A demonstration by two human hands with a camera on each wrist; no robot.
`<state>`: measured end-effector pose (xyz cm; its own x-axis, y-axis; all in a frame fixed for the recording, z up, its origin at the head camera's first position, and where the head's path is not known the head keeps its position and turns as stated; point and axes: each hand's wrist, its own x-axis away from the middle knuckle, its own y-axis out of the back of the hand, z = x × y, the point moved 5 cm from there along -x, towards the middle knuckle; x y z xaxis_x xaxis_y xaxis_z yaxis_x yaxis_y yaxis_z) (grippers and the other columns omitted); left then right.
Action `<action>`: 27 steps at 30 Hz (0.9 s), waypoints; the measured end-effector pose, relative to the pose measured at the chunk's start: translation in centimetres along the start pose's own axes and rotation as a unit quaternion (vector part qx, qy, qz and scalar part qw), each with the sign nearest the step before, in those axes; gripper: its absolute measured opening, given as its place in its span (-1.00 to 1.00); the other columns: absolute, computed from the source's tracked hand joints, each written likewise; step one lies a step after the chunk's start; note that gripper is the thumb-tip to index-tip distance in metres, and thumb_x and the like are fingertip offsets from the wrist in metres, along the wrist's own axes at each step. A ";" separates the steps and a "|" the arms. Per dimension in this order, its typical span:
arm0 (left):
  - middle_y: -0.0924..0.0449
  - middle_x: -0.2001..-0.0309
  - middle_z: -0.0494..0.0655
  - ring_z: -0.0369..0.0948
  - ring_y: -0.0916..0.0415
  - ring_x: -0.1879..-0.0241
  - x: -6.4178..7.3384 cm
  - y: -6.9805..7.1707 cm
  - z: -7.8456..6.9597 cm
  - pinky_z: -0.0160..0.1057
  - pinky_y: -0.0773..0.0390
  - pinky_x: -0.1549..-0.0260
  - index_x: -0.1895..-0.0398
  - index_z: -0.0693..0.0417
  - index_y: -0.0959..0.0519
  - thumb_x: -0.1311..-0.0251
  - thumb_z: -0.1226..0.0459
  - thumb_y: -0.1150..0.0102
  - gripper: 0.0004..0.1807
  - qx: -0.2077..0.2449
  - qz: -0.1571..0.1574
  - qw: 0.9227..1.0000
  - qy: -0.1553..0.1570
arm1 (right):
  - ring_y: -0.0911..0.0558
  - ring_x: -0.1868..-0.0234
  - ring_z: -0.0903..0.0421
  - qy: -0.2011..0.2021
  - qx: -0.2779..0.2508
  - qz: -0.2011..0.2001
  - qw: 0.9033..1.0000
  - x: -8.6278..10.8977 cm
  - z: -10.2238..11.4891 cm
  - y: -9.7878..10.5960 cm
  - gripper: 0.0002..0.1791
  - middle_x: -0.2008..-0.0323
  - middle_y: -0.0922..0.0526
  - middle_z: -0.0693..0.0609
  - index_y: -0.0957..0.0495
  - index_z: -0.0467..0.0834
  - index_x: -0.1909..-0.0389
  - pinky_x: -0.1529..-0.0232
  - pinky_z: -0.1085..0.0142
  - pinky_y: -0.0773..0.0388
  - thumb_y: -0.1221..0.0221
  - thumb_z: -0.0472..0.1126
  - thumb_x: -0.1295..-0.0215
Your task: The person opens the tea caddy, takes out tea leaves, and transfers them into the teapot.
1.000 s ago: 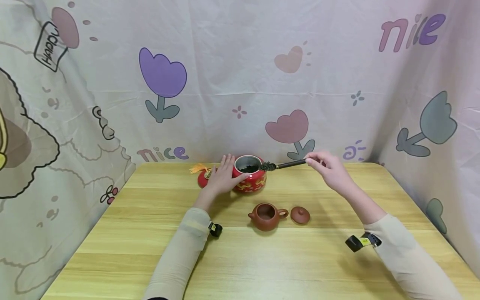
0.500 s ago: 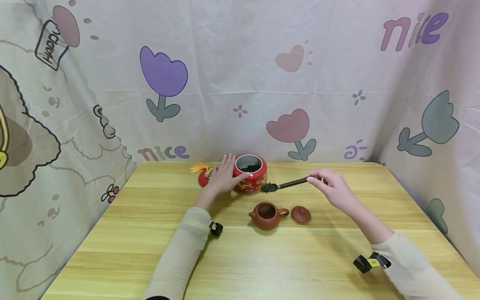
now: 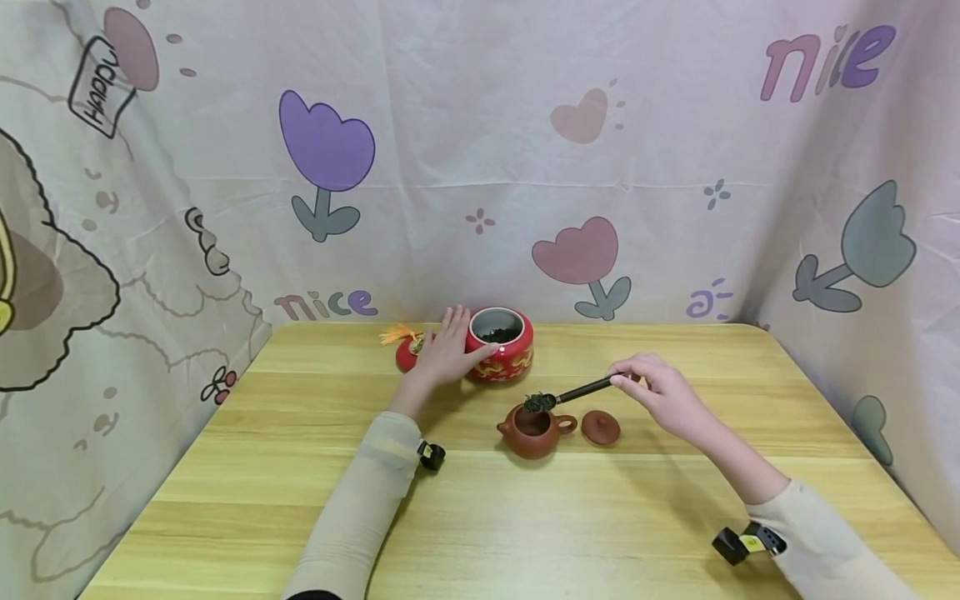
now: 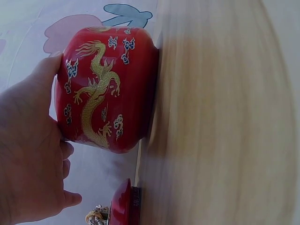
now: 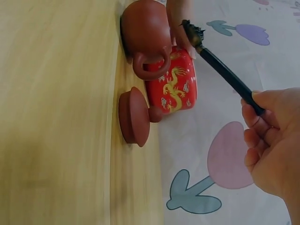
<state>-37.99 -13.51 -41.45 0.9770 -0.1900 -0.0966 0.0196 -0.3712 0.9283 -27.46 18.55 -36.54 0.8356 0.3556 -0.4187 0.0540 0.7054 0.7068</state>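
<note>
My right hand (image 3: 662, 396) pinches the dark handle of a tea scoop (image 3: 588, 387) near its end. Dark tea leaves (image 3: 538, 403) heap on the scoop's head, which hovers just above the open mouth of a brown clay teapot (image 3: 531, 446). With fingers extended, my left hand (image 3: 446, 352) rests against the left side of a red tea jar (image 3: 512, 367), its thumb near the rim. Gold dragons decorate the jar (image 4: 105, 89) in the left wrist view. More dark leaves lie inside the open jar.
To the right of the teapot handle lies its clay lid (image 3: 601, 428). The jar's red lid (image 3: 406, 357), with an orange tassel (image 3: 396, 335), sits left of the jar, partly behind the left hand. A patterned cloth (image 3: 450, 125) hangs behind the wooden table (image 3: 525, 533).
My right hand has brought the loaded scoop from the jar's rim down and toward me, to above the teapot. The left hand and the jar have stayed in place.
</note>
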 end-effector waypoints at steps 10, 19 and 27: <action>0.28 -0.60 0.00 -0.02 0.39 -0.59 0.0 0.1 -0.1 0.29 0.19 -0.46 -0.58 0.05 0.20 -0.03 -0.59 0.36 0.24 0.002 0.004 1.000 0.001 | -0.45 0.20 0.23 0.060 0.046 -0.016 0.997 0.0 1.2 -0.8 -0.89 0.26 -0.69 0.10 -0.67 -0.08 0.23 0.28 0.34 -0.43 -0.23 -0.30 -0.27; 0.28 -0.60 0.00 -0.03 0.39 -0.59 0.1 0.1 -0.1 0.29 0.19 -0.46 -0.58 0.04 0.21 -0.05 -0.58 0.33 0.23 0.003 0.006 1.000 0.003 | -0.45 0.20 0.20 0.089 0.080 -0.042 0.992 0.2 2.1 -1.0 -0.87 0.28 -0.69 0.10 -0.66 -0.11 0.24 0.24 0.31 -0.41 -0.27 -0.33 -0.21; 0.29 -0.60 -0.01 -0.04 0.40 -0.59 0.1 0.1 -0.1 0.26 0.19 -0.47 -0.58 0.04 0.20 -0.05 -0.57 0.32 0.22 0.003 0.005 1.000 0.005 | -0.44 0.21 0.18 0.142 0.096 -0.084 0.982 0.6 3.0 -1.0 -0.81 0.31 -0.68 0.07 -0.66 -0.15 0.25 0.20 0.35 -0.37 -0.33 -0.40 -0.09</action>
<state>-37.89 -13.45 -41.37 0.9792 -0.1850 -0.0833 0.0081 -0.3743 0.9273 -25.39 16.24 -35.80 0.6211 0.4203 -0.6615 0.3029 0.6497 0.6972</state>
